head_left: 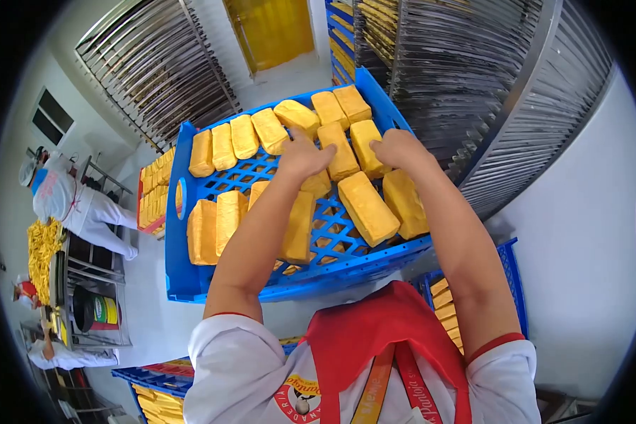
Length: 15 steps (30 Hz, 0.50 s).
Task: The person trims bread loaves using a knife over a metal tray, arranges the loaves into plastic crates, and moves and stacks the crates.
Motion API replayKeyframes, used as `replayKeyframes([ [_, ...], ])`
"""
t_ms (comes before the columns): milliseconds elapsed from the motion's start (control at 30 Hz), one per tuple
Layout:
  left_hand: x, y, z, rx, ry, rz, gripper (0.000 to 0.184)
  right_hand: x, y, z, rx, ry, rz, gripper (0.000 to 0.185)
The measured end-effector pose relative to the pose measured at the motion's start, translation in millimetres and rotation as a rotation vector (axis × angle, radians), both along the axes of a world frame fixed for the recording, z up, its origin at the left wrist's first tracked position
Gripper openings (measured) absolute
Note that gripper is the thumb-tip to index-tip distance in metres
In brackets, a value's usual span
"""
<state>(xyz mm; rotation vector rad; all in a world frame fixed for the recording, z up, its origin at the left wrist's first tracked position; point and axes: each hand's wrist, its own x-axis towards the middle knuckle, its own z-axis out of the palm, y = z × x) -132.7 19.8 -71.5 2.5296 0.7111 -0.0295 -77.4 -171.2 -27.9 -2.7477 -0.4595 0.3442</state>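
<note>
- Block one [342, 162], yellow, loaf-shaped: lying in the far right part of the blue crate [318, 278], lengthwise toward the near edge; left thumb against its side.
- Block two [365, 141], same kind: just right of block one, nearer the crate's right edge; right thumb at its side.
- Left hand [305, 155], bare: thumb spread from the other fingers, which reach toward the far row; whether they clamp anything cannot be told.
- Right hand [401, 147], bare: fingers bent down beside block two, tips hidden; whether they are clamped on it cannot be told.
- Far row [244, 136]: seven similar blocks along the crate's far edge, most upright side by side, one slanted near the left hand.
- Near row [203, 232]: further blocks toward the near edge, partly covered by the left forearm; two lie close to the near right corner.
- Lattice floor [251, 168], blue: showing between the two rows.
- Red crate [146, 220], filled with yellow blocks: beyond the left edge.
- Metal racks [466, 71]: beyond the far right corner.
- Co-worker [92, 201], white clothing: well left, near a bench bearing a yellow heap [42, 247].
- Apron [364, 321], red: on the wearer, below the near edge.
</note>
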Motion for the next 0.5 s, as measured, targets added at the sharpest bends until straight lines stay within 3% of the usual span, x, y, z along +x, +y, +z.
replayKeyframes([
  [33, -0.7, 5.5, 0.9, -0.047, 0.006, 0.038, 0.121, 1.9, 5.0, -3.1, -0.036, 0.023, 0.033, 0.043],
  [133, -7.6, 4.6, -3.4, -0.075, -0.034, 0.030, 0.125, 7.8, 5.5, -7.2, 0.025, 0.167, 0.085, 0.048],
  [167, -4.9, 3.2, -12.5, 0.110, -0.073, -0.016, 0.128, 8.4, 4.5, -7.8, 0.112, 0.269, 0.125, 0.054],
  [200, -6.0, -3.4, -4.9, 0.103, -0.071, -0.025, 0.128, 0.5, 1.6, -4.5, 0.107, 0.271, 0.115, 0.054],
  [267, -11.8, -18.0, 16.4, 0.172, 0.016, -0.084, 0.119, -38.1, -6.5, 12.4, -0.100, -0.124, 0.241, 0.056],
  [333, -2.4, -20.5, 11.4, 0.088, 0.034, -0.073, 0.118, -89.0, -8.0, 33.2, -0.208, -0.128, 0.290, 0.067],
  [433, -4.9, -49.3, 28.0, 0.159, 0.233, -0.015, 0.122, -126.4, -3.9, -17.0, -0.357, -0.338, 0.364, 0.074],
  [500, 1.3, -44.1, 23.9, 0.157, 0.245, -0.002, 0.122, -118.3, -7.0, -14.2, -0.288, -0.207, 0.313, 0.077],
])
